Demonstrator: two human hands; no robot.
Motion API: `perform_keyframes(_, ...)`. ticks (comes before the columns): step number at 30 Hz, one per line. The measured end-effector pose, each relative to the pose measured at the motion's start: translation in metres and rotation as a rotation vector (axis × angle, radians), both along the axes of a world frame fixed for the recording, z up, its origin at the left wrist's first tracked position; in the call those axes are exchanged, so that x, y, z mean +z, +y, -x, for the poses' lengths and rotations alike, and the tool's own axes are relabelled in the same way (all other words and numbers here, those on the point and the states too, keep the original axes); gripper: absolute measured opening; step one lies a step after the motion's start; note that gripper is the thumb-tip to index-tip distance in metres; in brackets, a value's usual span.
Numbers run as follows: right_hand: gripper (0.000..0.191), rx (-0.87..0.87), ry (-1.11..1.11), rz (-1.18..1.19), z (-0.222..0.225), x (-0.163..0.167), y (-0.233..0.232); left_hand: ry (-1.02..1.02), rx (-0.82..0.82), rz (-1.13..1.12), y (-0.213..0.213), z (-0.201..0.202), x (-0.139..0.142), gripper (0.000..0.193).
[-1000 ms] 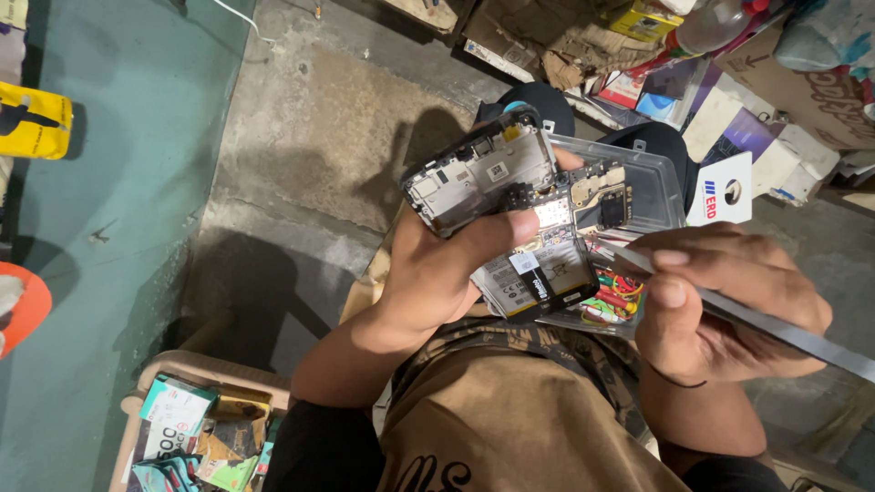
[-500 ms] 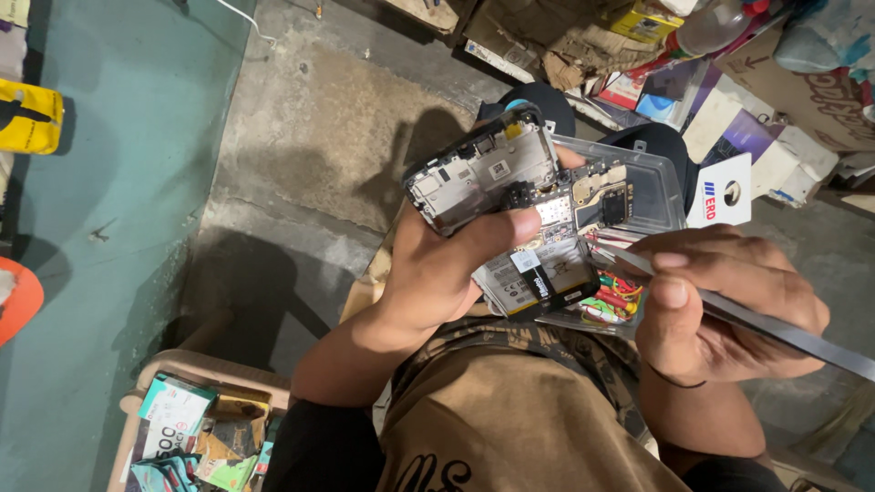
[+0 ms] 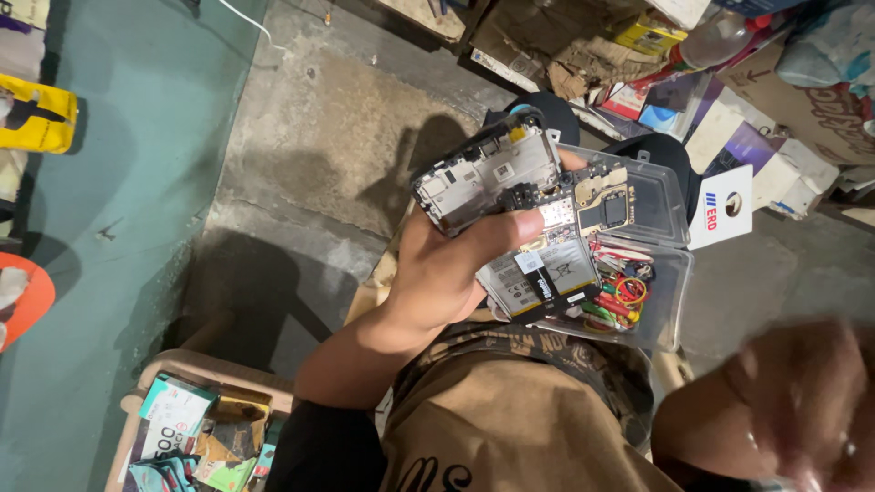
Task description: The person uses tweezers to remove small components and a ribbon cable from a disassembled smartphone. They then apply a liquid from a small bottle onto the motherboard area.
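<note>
The left hand grips an opened phone by thumb alone; it could slip. The blurred right hand's grip is unclear.

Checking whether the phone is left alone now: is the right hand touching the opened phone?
Apart. The head view shows the right hand, blurred, low at the right, well clear of the opened phone gripped by the left hand.

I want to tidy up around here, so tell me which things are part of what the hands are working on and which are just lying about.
In hand:
- opened phone, held in the left hand
- right hand, blurred, away from the phone
- clear plastic box of coloured bits, right behind the phone

Lying about:
- yellow object on the floor
- tray of cards
- cardboard boxes
</note>
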State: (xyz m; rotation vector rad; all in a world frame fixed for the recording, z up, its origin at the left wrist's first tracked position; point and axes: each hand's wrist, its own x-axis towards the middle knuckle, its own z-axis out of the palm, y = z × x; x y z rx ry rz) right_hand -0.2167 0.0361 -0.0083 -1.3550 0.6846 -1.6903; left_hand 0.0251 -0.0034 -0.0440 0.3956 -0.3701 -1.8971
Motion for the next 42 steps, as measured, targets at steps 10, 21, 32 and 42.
perform_keyframes(10,0.02,0.01,-0.018,0.054,0.021,0.006,0.02,-0.057,0.026,0.042,0.0,0.001,-0.007,0.037)
perform_keyframes(21,0.022,0.006,-0.019,0.06,0.028,0.009,0.022,-0.07,0.055,0.065,0.002,0.0,-0.009,0.038)
perform_keyframes(32,0.025,0.008,-0.008,0.056,0.031,0.009,0.025,-0.042,0.051,0.02,0.0,0.0,-0.005,0.039)
perform_keyframes(42,0.028,0.013,-0.014,0.06,0.034,0.008,0.026,-0.056,0.055,0.032,0.001,-0.001,-0.004,0.037)
